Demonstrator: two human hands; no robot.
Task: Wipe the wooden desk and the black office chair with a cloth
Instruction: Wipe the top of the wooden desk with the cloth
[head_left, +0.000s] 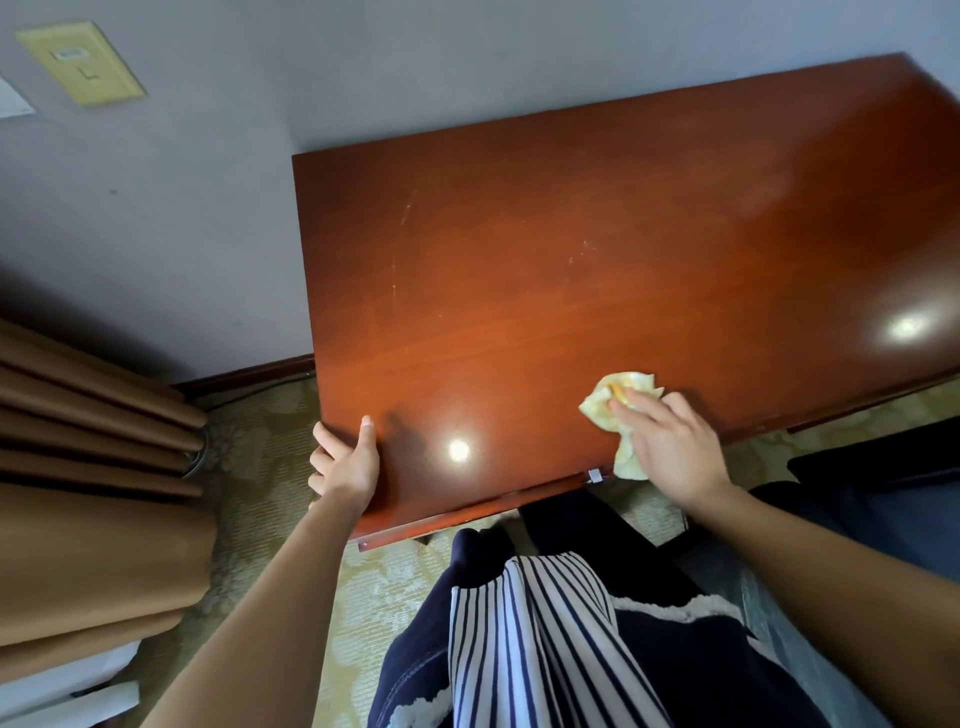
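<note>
Fingers (636, 415) of the right hand (670, 447) press the cloth (597, 410) onto the desk (571, 260).

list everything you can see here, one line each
desk: one, reddish-brown, centre, against the wall
cloth: one, pale yellow, near edge of the desk
chair: one, black, partly seen at lower right
curtain: one, tan, left
wall plate: one, cream, wall at upper left
carpet: one, patterned beige, floor
left hand: one, grips the desk's near left edge
right hand: one, fingers press the cloth
</note>
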